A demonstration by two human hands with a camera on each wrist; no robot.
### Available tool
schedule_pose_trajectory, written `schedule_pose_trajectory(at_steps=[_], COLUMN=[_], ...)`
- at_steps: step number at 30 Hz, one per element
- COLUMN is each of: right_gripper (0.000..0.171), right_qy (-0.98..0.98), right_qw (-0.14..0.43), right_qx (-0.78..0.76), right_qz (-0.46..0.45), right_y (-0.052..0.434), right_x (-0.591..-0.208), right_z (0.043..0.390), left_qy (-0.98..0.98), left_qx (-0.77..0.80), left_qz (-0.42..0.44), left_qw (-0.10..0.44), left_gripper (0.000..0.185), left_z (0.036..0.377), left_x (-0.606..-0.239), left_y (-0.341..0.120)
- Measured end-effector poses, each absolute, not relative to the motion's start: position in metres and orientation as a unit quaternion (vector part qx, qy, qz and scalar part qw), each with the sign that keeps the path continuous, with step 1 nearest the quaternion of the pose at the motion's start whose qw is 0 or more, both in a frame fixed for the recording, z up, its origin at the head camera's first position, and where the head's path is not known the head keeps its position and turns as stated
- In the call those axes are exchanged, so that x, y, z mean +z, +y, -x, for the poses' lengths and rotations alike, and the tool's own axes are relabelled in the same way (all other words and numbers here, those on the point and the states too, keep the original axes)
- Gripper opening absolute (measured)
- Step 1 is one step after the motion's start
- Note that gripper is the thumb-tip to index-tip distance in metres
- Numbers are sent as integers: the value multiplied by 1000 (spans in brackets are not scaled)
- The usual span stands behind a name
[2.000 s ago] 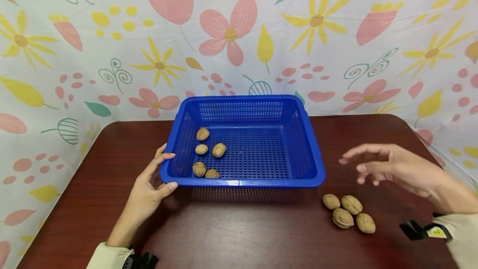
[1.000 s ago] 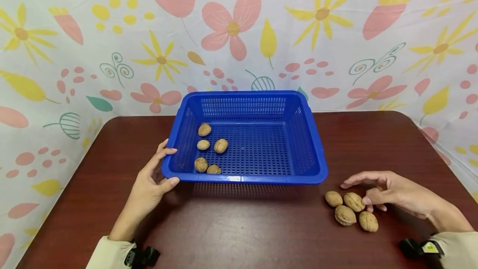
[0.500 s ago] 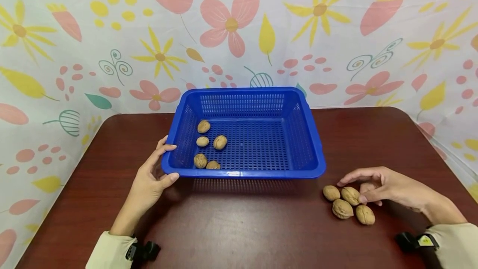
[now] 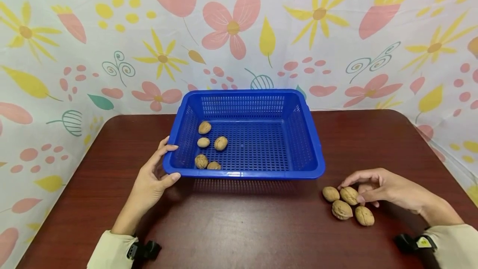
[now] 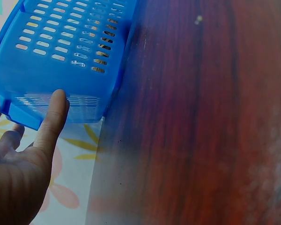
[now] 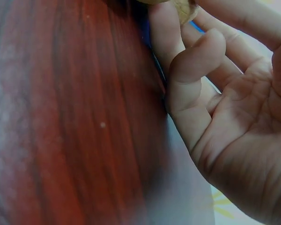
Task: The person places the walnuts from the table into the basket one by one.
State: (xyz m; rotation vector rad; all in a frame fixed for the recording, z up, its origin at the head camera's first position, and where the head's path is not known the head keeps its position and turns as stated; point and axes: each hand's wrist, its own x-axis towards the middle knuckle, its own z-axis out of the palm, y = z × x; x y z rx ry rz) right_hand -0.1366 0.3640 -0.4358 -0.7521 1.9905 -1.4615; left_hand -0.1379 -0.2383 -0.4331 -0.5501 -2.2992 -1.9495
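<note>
right hand: low over the table, thumb and index curled round the top-right walnut of the loose group; pinch contact visible, nut not lifted. Right wrist view shows fingers bent, nut edge at the fingertips.
left hand: at the basket's near-left corner, thumb on the front rim, fingers up the left wall. Left wrist view: thumb flat against the corner, palm open, light hold.
blue basket: rectangular, moulded plastic, perforated floor and slotted walls, rounded rim, sits mid-table.
walnuts in basket: five, left half of the floor, wrinkled tan shells, roughly oval.
loose walnuts: four on the table, right of the basket's near-right corner, bunched and touching.
table: dark red-brown wood grain, glossy, rounded corners.
backdrop: white cloth with a floral print.
sleeves: cream fabric, dark wrist mounts.
</note>
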Motion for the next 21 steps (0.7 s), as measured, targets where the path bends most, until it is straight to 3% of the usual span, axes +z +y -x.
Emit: schedule_pose_trajectory(at_steps=[9,21], right_gripper=[38,45], right_qy=[728,695], right_qw=[245,177], right_qx=[-582,-639], right_qz=[267,276], right_y=[370,346], right_x=[-422,-358], right_z=[147,187], left_qy=[-761,-768], left_qx=[-624,-617], left_qz=[173,166], left_qw=[36,35], left_gripper=[60,60], left_z=[138,138], left_x=[-432,-434], left_y=[-238,-239])
